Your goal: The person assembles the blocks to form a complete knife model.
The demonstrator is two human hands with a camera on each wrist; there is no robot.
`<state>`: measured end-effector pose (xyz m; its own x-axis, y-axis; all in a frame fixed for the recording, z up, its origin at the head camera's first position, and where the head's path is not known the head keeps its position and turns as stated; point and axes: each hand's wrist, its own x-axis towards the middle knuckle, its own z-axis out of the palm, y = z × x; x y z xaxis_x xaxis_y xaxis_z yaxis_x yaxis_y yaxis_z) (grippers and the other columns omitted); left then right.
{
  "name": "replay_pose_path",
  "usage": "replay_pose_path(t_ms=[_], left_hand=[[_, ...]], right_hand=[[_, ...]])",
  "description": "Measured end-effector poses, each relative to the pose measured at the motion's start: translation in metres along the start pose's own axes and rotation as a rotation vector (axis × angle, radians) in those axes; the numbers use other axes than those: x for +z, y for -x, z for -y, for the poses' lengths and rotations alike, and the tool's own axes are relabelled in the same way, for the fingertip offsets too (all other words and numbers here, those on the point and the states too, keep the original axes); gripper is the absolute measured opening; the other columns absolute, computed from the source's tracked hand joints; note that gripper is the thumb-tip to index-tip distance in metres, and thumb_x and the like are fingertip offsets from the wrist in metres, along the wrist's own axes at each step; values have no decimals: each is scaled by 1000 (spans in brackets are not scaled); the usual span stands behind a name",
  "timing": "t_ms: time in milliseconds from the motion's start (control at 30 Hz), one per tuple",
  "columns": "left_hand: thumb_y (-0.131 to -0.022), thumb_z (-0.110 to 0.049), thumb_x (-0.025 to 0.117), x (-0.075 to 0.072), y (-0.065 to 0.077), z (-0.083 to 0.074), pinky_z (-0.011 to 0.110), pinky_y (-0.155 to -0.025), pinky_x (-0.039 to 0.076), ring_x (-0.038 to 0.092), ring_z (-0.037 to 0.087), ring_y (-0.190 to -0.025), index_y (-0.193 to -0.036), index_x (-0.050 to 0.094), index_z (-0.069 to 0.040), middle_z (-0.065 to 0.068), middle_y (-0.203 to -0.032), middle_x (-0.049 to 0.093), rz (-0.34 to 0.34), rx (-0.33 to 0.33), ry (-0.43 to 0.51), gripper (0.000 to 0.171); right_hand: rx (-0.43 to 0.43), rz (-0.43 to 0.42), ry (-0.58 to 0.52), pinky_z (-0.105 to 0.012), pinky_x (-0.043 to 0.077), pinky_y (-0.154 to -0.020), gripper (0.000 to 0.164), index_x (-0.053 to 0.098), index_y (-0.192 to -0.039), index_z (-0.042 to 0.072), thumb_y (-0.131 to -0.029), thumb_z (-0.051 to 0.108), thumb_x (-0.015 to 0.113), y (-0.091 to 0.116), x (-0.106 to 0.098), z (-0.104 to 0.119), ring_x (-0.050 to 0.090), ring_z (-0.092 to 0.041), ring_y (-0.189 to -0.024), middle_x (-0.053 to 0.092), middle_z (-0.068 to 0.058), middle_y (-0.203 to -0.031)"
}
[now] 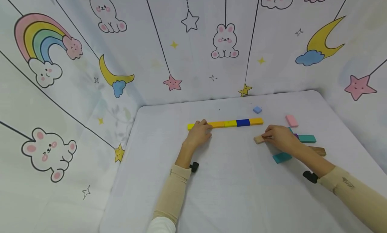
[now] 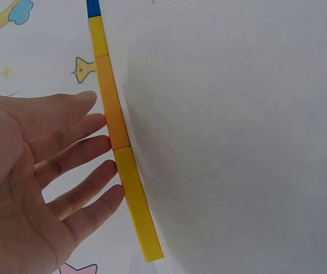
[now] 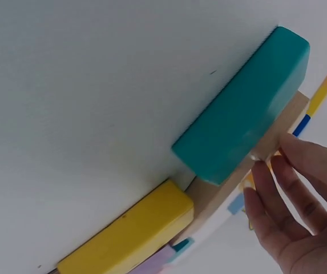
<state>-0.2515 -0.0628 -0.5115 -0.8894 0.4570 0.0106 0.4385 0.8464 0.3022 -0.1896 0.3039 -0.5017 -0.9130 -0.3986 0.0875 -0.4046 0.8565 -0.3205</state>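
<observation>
On the white table a row of yellow, orange and blue blocks lies end to end. My left hand (image 1: 198, 135) is at the row's left part; in the left wrist view its extended fingertips are right at the side of the orange block (image 2: 113, 103) and the end yellow block (image 2: 137, 202). To the right, my right hand (image 1: 281, 137) pinches a pale wooden block (image 1: 259, 139) between thumb and fingers. A teal block (image 3: 246, 108) lies in front of this wood in the right wrist view, with a yellow block (image 3: 129, 231) nearby.
Around my right forearm lie a teal block (image 1: 307, 139), a darker wooden piece (image 1: 318, 151) and a partly covered purple block (image 1: 296, 136). Farther back are a pink block (image 1: 291, 121) and a small light-blue block (image 1: 257, 109). A patterned curtain (image 1: 199, 61) borders the table.
</observation>
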Motion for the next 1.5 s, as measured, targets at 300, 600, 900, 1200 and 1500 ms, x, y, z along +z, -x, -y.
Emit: replay_pose_path(t_ms=[300,600,900,1200,1500], left_hand=[[-102,-25,70,2,-3,2,33,-104,48,53,23,-118,-137,69,-14,3,-131,61,6,6,-9,37],[-102,-26,69,1,-6,1,33,-104,48,54,23,-120,-138,69,-16,3,-133,60,22,10,-31,38],[-102,-26,70,3,-8,-1,32,-102,49,54,22,-118,-138,70,-16,2,-130,61,9,21,-35,37],[-102,-27,69,4,-8,3,32,-103,49,54,22,-119,-138,70,-17,2,-131,61,16,11,-40,38],[-101,-27,70,1,-3,4,31,-103,48,54,21,-119,-138,69,-17,2,-131,61,19,-18,-38,38]], right_hand=[[-37,-9,-14,-41,60,-75,18,82,-104,1,-87,3,83,-10,7,4,67,-23,-84,71,-6,-95],[-55,-24,-16,-41,60,-75,18,83,-102,2,-84,3,85,-19,14,12,67,-22,-82,73,-5,-93],[-63,-6,-29,-44,60,-76,18,83,-102,0,-84,2,85,-25,12,21,67,-24,-82,73,-7,-93],[-91,-23,-28,-43,60,-76,18,83,-103,1,-84,3,85,-34,18,29,67,-22,-82,74,-6,-93],[-80,-5,-31,-41,60,-75,15,83,-101,4,-86,4,85,-54,25,42,66,-20,-80,73,-5,-92]])
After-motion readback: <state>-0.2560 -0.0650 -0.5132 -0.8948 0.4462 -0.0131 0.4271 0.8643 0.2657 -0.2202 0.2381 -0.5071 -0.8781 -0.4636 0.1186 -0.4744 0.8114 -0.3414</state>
